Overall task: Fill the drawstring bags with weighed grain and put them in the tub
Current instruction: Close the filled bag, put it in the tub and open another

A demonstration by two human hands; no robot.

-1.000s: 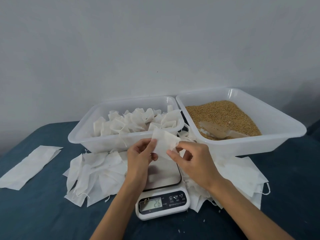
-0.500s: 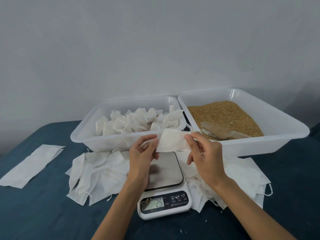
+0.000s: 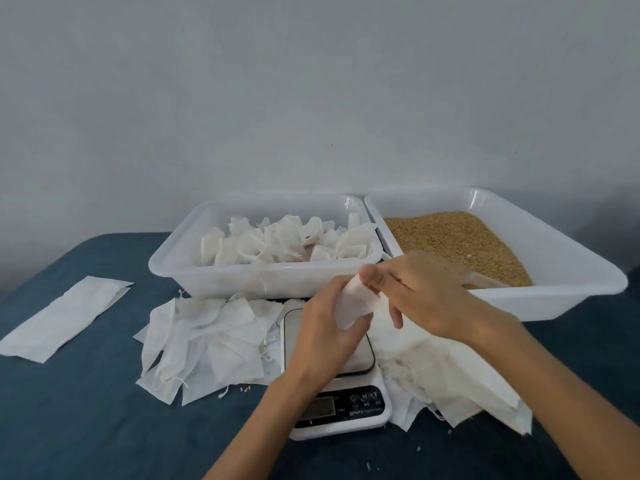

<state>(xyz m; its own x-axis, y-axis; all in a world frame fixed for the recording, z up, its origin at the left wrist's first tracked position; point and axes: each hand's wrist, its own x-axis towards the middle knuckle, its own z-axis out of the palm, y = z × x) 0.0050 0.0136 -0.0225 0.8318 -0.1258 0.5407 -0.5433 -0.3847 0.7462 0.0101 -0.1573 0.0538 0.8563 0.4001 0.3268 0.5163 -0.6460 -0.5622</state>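
Left hand [image 3: 323,336] is wrapped around the lower part of one white drawstring bag [image 3: 355,304], fingers curled closed on the fabric. Right hand [image 3: 427,294] meets it from the right — thumb and forefinger pinch the bag's upper edge, the other fingers [image 3: 394,315] hang loosely spread below. Bag is held in the air, clear of the surface, mouth end toward the right hand's thumb; contents cannot be told.

Directly beneath the left fingers: digital scale [image 3: 337,382], platform partly covered by the left wrist, display too blurred to read.

Beyond the fingertips, left of the held bag: white tub [image 3: 166,261] with filled bags [image 3: 287,242] packed inside. Beyond the right knuckles: second white tub [image 3: 568,258] with loose brown grain [image 3: 457,237].

Left of the left hand, flat empty bags [image 3: 207,341] lie heaped on the dark blue cloth [image 3: 86,410]; a second heap [image 3: 460,379] lies under the right forearm. Well apart to the far left — a flat white packet [image 3: 64,317].
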